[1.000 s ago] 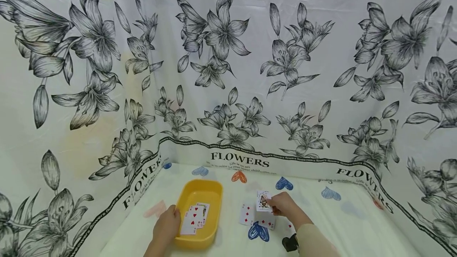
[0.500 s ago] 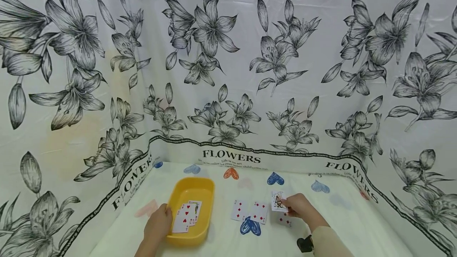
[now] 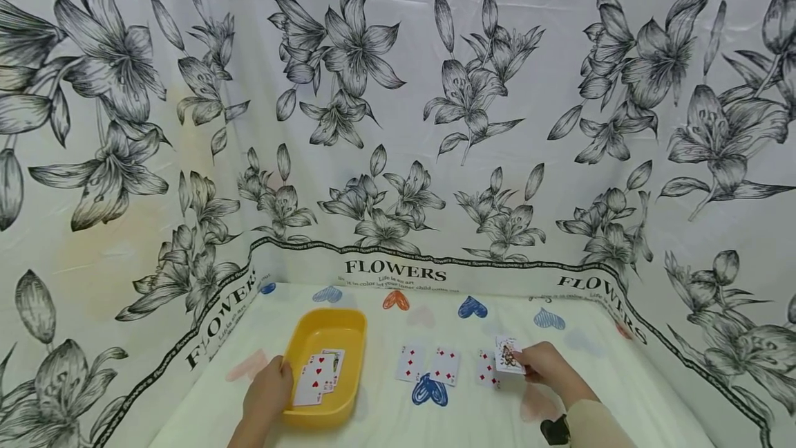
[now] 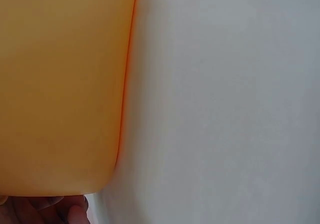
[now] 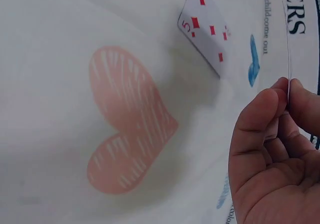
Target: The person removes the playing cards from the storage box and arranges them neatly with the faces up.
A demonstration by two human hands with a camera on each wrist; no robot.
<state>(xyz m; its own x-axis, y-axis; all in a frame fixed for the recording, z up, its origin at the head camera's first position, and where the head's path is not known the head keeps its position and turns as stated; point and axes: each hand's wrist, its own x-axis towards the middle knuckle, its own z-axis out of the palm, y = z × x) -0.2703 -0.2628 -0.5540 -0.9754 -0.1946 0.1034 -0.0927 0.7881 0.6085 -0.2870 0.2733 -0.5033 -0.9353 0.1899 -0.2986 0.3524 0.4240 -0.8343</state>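
Note:
A playing card with a coloured figure is pinched between thumb and fingers of my right hand, seen edge-on in the right wrist view. The card is held above the cloth, overlapping the right side of the five of diamonds. To the left lie a three of diamonds and a four of diamonds, face up. My left hand grips the left side of a yellow tub. Inside the tub, a card with red hearts overlaps other cards, among them a face card.
A pale bedsheet printed with hearts covers the surface. Flower-printed curtains hang along the back and both sides. A dark strap-like object is by the right sleeve.
My right hand has carried the figure card rightward from over the four of diamonds to the five's right side. The head view has turned slightly right; my left hand still grips the tub.

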